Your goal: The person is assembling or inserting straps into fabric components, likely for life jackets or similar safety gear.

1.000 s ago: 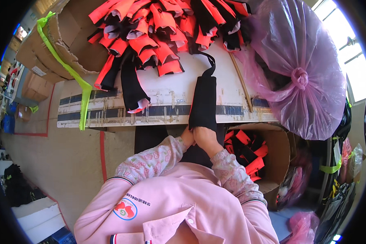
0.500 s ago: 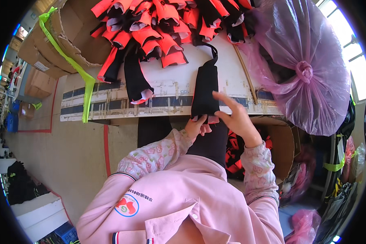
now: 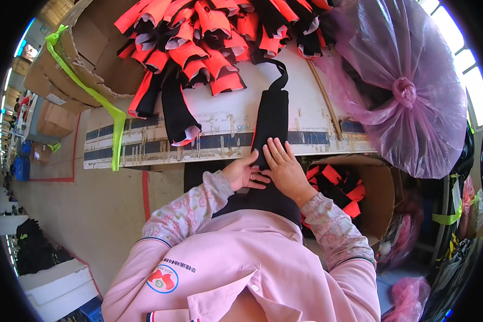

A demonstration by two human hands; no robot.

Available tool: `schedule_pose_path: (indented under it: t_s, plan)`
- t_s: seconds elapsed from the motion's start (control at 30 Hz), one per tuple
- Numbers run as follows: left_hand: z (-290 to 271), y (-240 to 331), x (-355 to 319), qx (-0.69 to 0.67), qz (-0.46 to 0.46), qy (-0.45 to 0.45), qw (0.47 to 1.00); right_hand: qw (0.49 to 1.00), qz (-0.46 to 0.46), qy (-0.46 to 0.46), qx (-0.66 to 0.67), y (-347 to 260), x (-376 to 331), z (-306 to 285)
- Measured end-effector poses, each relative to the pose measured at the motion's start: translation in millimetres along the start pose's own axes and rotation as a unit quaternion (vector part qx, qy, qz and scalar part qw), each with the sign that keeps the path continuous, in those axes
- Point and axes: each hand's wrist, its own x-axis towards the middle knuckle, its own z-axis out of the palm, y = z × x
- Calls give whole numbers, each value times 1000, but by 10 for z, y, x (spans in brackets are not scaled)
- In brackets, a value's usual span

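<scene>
A long black fabric sleeve (image 3: 274,115) with an orange side edge lies on the white tabletop, its lower end at the near edge. From its far end a narrow black strap bends up toward the pile. My right hand (image 3: 288,174) rests flat on the sleeve's near end, fingers stretched out and together. Beside it my left hand (image 3: 242,173) touches the sleeve's left edge with the thumb. Its fingers are spread, their tips close under my right hand. The sleeve's near end is partly hidden by both hands.
Orange and black sleeves (image 3: 198,48) are heaped at the table's far side. A knotted purple plastic bag (image 3: 404,92) bulges at the right. A cardboard box (image 3: 94,48) draped with a yellow-green strip (image 3: 91,91) stands left. Beneath the table, another box (image 3: 378,198) holds orange and black pieces.
My right hand has come down from above the sleeve to lie flat on its near end. My left hand has shifted left, its fingers now spread rather than pinching the end.
</scene>
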Motion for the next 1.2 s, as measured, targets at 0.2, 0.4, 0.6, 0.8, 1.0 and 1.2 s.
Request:
schedule_pose_path:
  t_s: [0.2, 0.4, 0.6, 0.8, 1.0, 1.2]
  plan:
    - [30, -17, 146, 97, -27, 73, 992, 998, 1, -43, 39, 69, 34, -119]
    - [78, -111, 171, 149, 108, 81, 979, 996, 54, 15, 68, 154, 395, -79]
    - [-26, -273, 363, 252, 103, 137, 952, 979, 172, 96, 55, 841, 1193, 414]
    - [-26, -372, 395, 243, 139, 117, 953, 976, 199, 84, -29, 855, 1358, 367]
    - [6, -324, 244, 116, 134, 109, 978, 994, 42, -30, -100, 22, 485, -63]
    - [303, -241, 80, 135, 118, 97, 979, 994, 100, 51, -5, -183, -104, -240]
